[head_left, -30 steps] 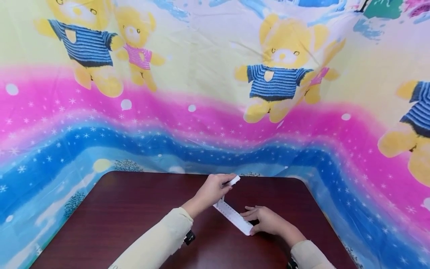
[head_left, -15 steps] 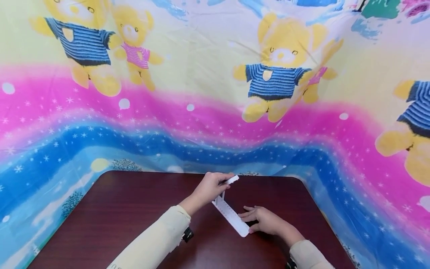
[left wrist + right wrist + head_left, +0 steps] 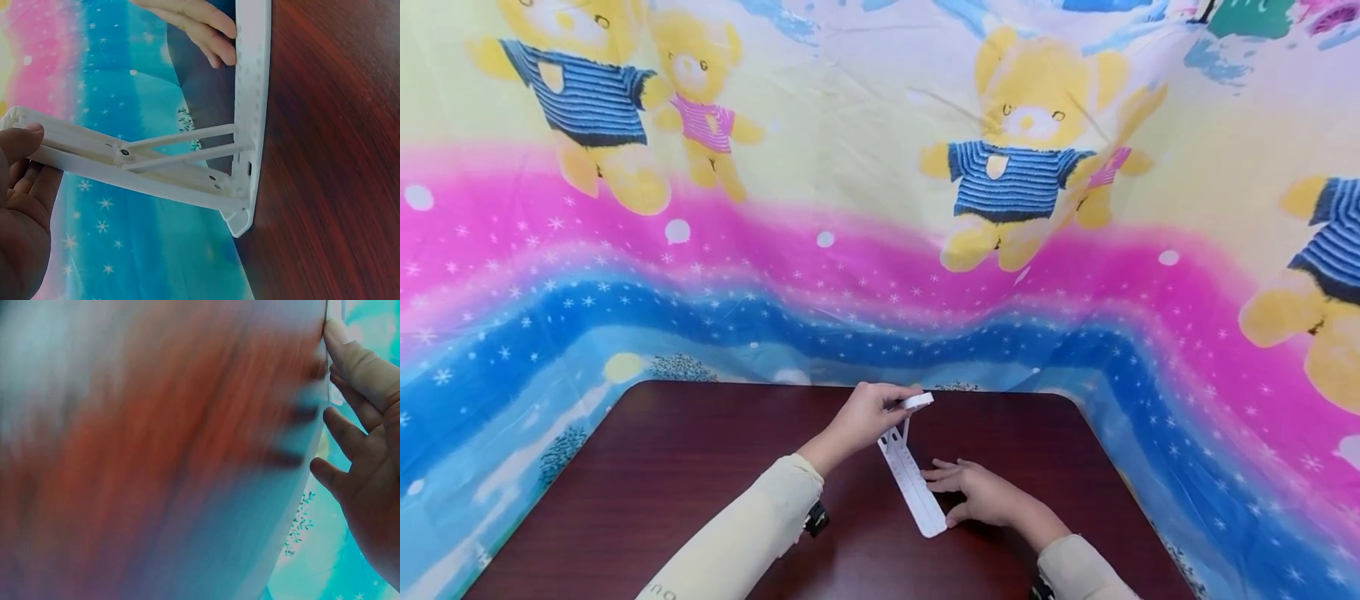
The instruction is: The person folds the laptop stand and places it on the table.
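A white folding stand (image 3: 912, 486) stands on the table, its long base strip flat and its upper arm raised at an angle. In the left wrist view, two thin struts (image 3: 187, 137) run between the upper arm (image 3: 134, 169) and the base. My left hand (image 3: 867, 414) pinches the raised arm's upper end, thumb on one side and fingers on the other. My right hand (image 3: 987, 493) is at the base's right side, thumb by its near end, spread fingers towards its long edge. In the right wrist view, the thumb (image 3: 359, 359) touches a white edge.
The dark red-brown wooden table (image 3: 715, 500) has rounded far corners. A printed cloth (image 3: 865, 283) with bears and snowflakes hangs behind it and along its sides. A black strap piece (image 3: 816, 518) shows at the left sleeve.
The near end of the stand's base has swung left, turning the stand on the table. My right hand has shifted slightly left with it. My left hand keeps its grip, almost in place.
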